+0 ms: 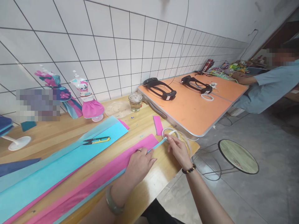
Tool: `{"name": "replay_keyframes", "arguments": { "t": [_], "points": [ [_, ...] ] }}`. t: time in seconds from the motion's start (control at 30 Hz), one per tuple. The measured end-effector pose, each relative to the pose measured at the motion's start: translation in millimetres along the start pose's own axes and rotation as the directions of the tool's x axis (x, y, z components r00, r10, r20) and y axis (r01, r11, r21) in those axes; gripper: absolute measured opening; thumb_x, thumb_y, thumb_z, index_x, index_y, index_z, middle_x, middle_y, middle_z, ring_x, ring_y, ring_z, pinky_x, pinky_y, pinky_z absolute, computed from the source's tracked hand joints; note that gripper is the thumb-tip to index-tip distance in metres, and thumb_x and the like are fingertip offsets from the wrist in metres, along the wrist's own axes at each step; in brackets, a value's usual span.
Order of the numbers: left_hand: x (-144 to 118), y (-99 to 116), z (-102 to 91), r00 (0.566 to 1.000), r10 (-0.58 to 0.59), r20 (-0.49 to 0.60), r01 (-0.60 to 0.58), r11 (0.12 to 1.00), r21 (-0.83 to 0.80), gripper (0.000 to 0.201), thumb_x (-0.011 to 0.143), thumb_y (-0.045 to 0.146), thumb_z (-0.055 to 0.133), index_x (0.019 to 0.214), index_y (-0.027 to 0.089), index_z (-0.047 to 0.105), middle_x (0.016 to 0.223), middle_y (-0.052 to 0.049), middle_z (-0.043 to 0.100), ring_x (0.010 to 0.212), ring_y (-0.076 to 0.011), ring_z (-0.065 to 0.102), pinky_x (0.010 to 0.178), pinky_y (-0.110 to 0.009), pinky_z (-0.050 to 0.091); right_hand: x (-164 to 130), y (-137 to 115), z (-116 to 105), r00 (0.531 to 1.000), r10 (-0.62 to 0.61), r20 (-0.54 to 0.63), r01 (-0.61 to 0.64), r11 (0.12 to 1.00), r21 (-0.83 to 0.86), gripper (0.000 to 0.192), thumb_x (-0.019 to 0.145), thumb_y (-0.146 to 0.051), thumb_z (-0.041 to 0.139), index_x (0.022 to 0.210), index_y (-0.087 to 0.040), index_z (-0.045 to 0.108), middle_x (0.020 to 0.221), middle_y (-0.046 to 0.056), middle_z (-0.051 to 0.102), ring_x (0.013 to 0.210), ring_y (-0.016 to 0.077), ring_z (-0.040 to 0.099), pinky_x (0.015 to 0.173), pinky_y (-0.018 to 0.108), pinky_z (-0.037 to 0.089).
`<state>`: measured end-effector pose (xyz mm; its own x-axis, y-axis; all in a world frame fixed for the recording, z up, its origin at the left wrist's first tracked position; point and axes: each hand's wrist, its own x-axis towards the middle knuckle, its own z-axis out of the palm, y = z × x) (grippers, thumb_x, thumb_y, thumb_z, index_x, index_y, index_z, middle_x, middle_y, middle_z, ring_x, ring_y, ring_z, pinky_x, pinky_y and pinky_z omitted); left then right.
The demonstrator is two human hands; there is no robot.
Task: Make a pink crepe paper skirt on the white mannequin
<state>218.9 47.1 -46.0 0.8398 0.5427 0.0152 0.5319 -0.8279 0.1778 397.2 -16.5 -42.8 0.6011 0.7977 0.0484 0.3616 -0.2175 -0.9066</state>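
Note:
My left hand (139,165) lies flat on a long pink paper strip (93,183) on the wooden table (149,189), pressing down a narrow light-blue strip (157,146) along its edge. My right hand (178,149) pinches the far end of that blue strip, right beside a roll of clear tape (171,132) at the table's corner. A wide cyan paper sheet (58,168) lies to the left, with small yellow-and-black scissors (97,140) resting on it.
Two small doll mannequins in pink and blue dresses (90,101) stand by the tiled wall, near a glass jar (135,102). An orange table (193,105) carries two black headsets. A person in a blue shirt (271,88) sits beyond it. A round stool (238,155) stands on the floor.

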Motion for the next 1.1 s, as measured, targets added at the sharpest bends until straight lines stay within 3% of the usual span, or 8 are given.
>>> {"name": "replay_keyframes", "arguments": {
  "t": [0.67,0.87,0.97,1.03,1.1],
  "points": [
    [6,3,-3.1,0.999,-0.033,0.036,0.032,0.999,0.023,0.038,0.090,0.045,0.040,0.123,0.027,0.050,0.091,-0.006,0.061,0.082,-0.0240,0.062,0.062,-0.031,0.047,20,9,-26,0.973,0.065,-0.223,-0.112,0.972,-0.206,0.058,0.079,-0.053,0.048,0.115,-0.010,0.062,0.055,0.002,0.059,0.040,0.0126,0.042,0.039,0.024,0.030],
    [12,6,-4.4,0.998,-0.049,0.043,0.047,0.998,0.047,0.043,0.087,0.052,0.042,0.123,0.029,0.049,0.090,-0.007,0.062,0.080,-0.0264,0.063,0.060,-0.032,0.047,16,22,-36,0.970,-0.019,-0.242,-0.054,0.955,-0.293,0.053,0.078,-0.047,0.052,0.119,-0.014,0.059,0.091,0.009,0.064,0.048,0.0125,0.049,0.050,0.028,0.042],
    [14,6,-3.8,0.998,-0.050,0.043,0.048,0.997,0.057,0.046,0.085,0.055,0.042,0.124,0.030,0.048,0.089,-0.008,0.062,0.078,-0.0265,0.063,0.061,-0.032,0.048,0,26,-29,0.933,-0.213,-0.291,0.075,0.903,-0.423,0.042,0.083,-0.039,0.050,0.117,-0.016,0.059,0.091,0.009,0.060,0.057,0.0150,0.052,0.061,0.032,0.045],
    [15,6,-3.3,0.998,-0.047,0.044,0.044,0.997,0.062,0.047,0.085,0.054,0.042,0.125,0.030,0.047,0.089,-0.008,0.062,0.079,-0.0263,0.063,0.062,-0.032,0.048,-13,25,-17,0.904,-0.403,-0.140,0.283,0.812,-0.511,0.034,0.089,-0.030,0.042,0.114,-0.016,0.060,0.083,0.008,0.059,0.066,0.0171,0.056,0.065,0.030,0.046],
    [14,6,-3.2,0.998,-0.042,0.049,0.039,0.997,0.066,0.046,0.085,0.053,0.043,0.125,0.030,0.047,0.090,-0.008,0.062,0.079,-0.0261,0.063,0.062,-0.032,0.047,-25,23,-3,0.865,-0.482,0.139,0.473,0.689,-0.548,0.035,0.091,-0.020,0.036,0.118,-0.018,0.058,0.084,0.008,0.059,0.072,0.0162,0.058,0.065,0.026,0.046]
  ]
}}
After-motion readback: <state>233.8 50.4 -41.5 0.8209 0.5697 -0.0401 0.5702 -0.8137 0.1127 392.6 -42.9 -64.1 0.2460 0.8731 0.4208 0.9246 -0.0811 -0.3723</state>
